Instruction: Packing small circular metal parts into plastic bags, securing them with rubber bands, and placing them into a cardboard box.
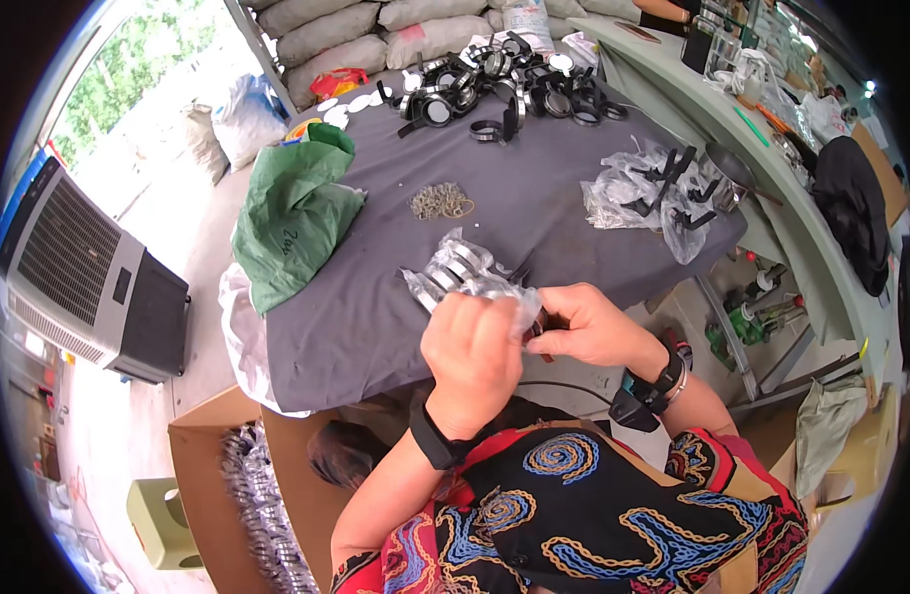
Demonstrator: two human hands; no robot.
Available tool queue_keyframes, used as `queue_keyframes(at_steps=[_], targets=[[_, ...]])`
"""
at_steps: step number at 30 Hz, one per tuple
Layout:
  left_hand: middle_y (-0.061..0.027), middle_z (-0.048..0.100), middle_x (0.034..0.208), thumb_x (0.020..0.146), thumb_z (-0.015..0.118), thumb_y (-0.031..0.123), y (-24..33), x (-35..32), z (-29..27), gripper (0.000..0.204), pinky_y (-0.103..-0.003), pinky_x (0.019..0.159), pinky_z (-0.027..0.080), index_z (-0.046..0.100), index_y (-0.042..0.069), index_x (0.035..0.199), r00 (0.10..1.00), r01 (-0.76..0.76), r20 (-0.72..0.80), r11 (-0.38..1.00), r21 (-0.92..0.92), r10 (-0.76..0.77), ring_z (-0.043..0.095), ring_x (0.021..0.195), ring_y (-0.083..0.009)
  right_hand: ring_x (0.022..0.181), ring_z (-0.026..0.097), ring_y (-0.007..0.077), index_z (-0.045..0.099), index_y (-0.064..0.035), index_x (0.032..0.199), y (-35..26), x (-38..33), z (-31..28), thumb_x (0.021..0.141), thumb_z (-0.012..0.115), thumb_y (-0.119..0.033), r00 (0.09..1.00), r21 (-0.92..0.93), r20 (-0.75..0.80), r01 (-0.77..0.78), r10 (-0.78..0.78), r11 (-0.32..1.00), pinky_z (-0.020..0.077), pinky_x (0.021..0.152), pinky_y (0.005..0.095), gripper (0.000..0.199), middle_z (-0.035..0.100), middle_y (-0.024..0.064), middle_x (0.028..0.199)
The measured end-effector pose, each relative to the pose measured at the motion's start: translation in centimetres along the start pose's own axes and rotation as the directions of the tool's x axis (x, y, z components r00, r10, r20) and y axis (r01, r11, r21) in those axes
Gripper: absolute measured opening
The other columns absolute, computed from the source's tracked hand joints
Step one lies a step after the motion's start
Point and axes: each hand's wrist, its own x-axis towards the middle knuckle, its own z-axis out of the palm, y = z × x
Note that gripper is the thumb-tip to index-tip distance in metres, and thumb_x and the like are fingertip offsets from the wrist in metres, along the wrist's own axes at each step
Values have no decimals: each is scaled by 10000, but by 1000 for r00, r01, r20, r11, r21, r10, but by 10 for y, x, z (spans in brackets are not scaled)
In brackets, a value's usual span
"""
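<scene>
My left hand (pixel 472 351) is closed in a fist around the gathered end of a clear plastic bag (pixel 462 259) at the table's near edge. Shiny, curved metal pieces show through the plastic. Close beside it, my right hand (pixel 594 325) is closed, thumb and fingers pinched at the bag's twisted end; something dark and reddish shows between the hands, too hidden to name. Beyond the bag lies a small heap of thin metal rings or clips (pixel 441 201). To the right, black handle-like parts (pixel 663 178) rest on crumpled clear plastic (pixel 613 193).
A pile of black-and-silver round parts (pixel 495 84) covers the table's far side. A green sack (pixel 292 213) hangs at the left edge. Below stand a cardboard box (pixel 202 465) of plastic-wrapped shiny parts, a green stool (pixel 158 525) and an air cooler (pixel 89 262). A bench (pixel 772 148) runs along the right.
</scene>
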Motion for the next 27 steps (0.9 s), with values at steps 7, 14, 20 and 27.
queue_keyframes(at_steps=[7, 14, 20, 27], targets=[[-53, 520, 672, 573, 654, -71, 18, -8, 1, 327, -355, 519, 432, 631, 1, 891, 985, -133, 97, 986, -105, 144, 519, 593, -223, 780, 544, 60, 627, 13, 956, -3, 12, 22, 837, 700, -102, 900, 452, -423, 113, 102, 885, 462, 694, 228, 181, 624, -9, 836], [-38, 480, 630, 657, 677, -27, 21, -8, 3, 196, -352, 586, 391, 599, 28, 828, 980, -120, 162, 992, 27, 114, 487, 586, -219, 872, 567, 75, 607, -1, 1072, 16, 9, 22, 914, 638, -153, 952, 663, -282, 104, 119, 742, 485, 726, 260, 221, 633, 13, 965], [-34, 480, 643, 656, 700, 0, 22, -17, 5, 193, -361, 611, 387, 580, 50, 800, 977, -66, 202, 998, -11, 67, 490, 627, -232, 930, 609, 136, 553, 5, 1160, 23, 2, 22, 969, 525, -194, 971, 819, -141, 4, 194, 574, 494, 817, 291, 277, 631, 47, 1049], [-56, 555, 770, 613, 673, 58, 18, -19, 6, 280, -371, 687, 451, 627, 37, 889, 961, -162, 208, 981, -105, 181, 566, 750, -233, 1038, 588, 130, 527, 14, 1222, 11, 1, 11, 878, 605, -85, 979, 687, -186, 64, 90, 723, 459, 911, 278, 367, 626, 55, 1132]])
